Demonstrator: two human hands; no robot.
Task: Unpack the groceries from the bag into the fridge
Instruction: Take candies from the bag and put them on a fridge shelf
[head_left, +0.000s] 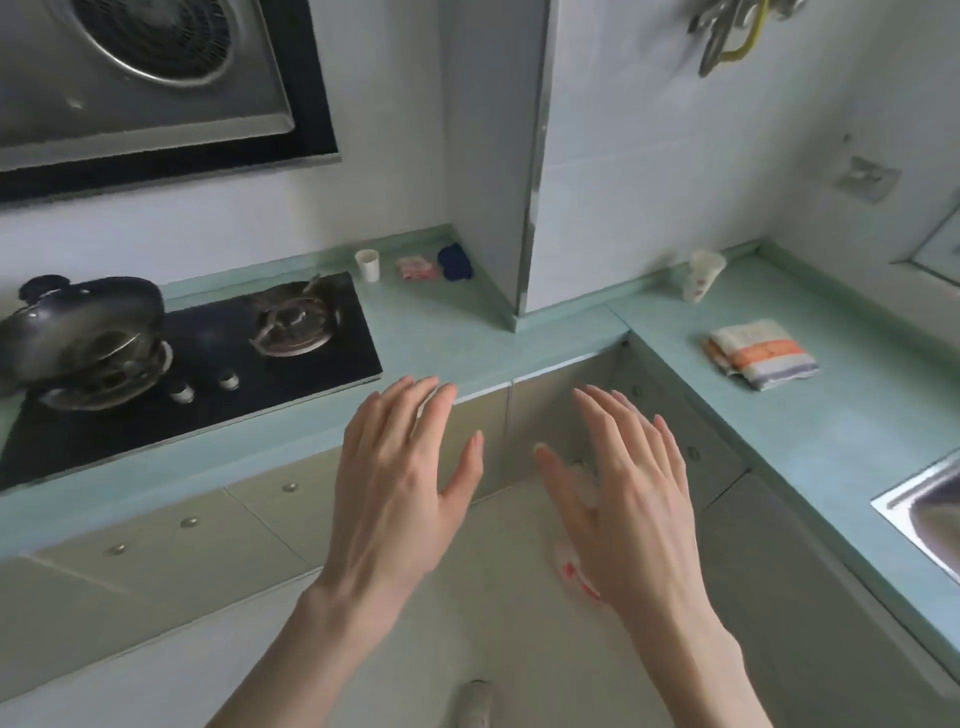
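— Two hands, both empty. The left hand (400, 483) and the right hand (623, 488) hang palms down in front of the inner corner of the L-shaped desk (431, 332), every finger spread, each grip holding nothing.

— Where is the bag?

— Partly hidden. A white plastic bag with red print (571, 564) lies on the floor (493, 597) under the right hand, near the cabinet doors (478, 431) at that corner. I take it for the grocery bag, but only a crumpled patch shows past the palm, so I cannot tell what is in it. No fridge is in view.

— So what is the step?

— My guess: reaching down to take hold of the bag. To do it well, lower both hands together, find the mouth or the handles first, and close the fingers there, not on the thin middle, which may tear or spill. Lift straight up, clear of the cabinet doors.

— Anything on the desk to mind?

— Nothing close. The gas hob (208, 358) with its wok (78, 332) sits at the left edge, a folded striped cloth (761, 353) on the right arm of the desk, a paper cup (701, 275) at the back edge there, and the sink (930, 514) at the far right. All are well apart from the hands.
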